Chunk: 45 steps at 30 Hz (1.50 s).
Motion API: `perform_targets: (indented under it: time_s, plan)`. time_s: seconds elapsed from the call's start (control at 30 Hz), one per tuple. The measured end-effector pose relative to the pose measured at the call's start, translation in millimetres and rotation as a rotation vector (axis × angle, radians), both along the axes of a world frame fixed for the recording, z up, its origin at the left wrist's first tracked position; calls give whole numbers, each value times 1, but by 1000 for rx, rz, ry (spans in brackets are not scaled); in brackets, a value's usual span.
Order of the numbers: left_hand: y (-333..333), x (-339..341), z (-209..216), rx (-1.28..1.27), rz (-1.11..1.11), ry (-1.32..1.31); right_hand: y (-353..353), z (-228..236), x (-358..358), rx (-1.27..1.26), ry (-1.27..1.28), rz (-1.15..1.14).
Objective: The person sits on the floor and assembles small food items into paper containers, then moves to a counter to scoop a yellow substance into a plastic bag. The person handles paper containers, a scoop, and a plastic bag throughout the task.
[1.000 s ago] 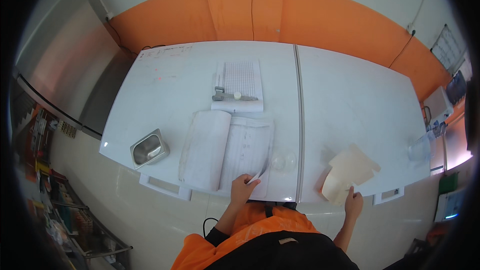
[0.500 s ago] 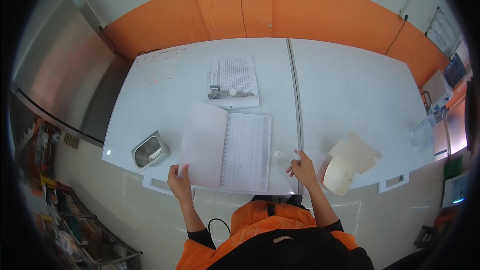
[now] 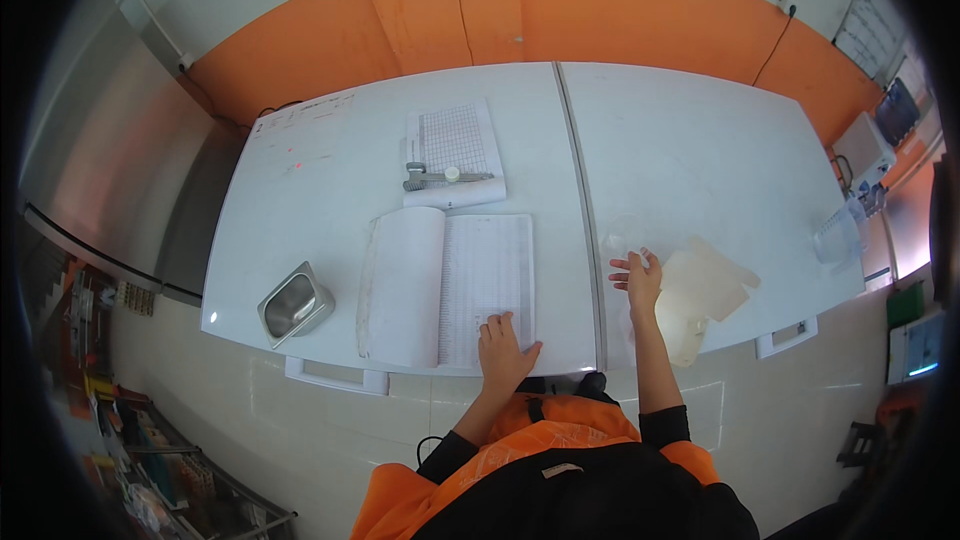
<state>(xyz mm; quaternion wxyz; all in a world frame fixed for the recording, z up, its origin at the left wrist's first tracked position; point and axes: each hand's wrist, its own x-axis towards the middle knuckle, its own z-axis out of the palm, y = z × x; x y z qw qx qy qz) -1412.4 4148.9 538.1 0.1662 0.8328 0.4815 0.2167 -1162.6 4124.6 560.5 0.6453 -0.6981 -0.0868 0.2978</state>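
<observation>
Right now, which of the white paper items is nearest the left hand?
The open paper booklet, directly under the left hand; the gridded sheet lies farther back, with a grey caliper-like tool across it.

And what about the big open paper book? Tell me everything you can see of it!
The paper book lies open near the front edge of the white table. Its left side is plain white, curving up a little, with a greyish, worn-looking outer edge. The right side looks flatter, covered in fine grey rows and columns too small to read. The left hand rests on its lower part.
</observation>
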Motion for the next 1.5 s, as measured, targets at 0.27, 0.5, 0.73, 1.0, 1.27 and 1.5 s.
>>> perform_targets:
  time_s: [0.27, 0.5, 0.73, 1.0, 1.27, 1.5]
  plan:
    - [5, -8, -2, -197, 24, -79, -6, 7, -5, -30, 124, 53]
    - [42, -49, 9, -800, 96, -485, -28, 46, -19, -170, 172, 287]
    - [81, -155, 38, -396, 429, -631, -97, 43, -11, -226, 87, 484]
    - [77, -123, 60, 252, 482, -291, -159, 47, 14, -628, -158, 258]
    - [-1, 10, 2, -97, -97, -20, -194, -10, 44, -818, -821, 30]
    - [7, -5, -17, -246, 24, 14, -205, -18, 45, -766, -697, 15]
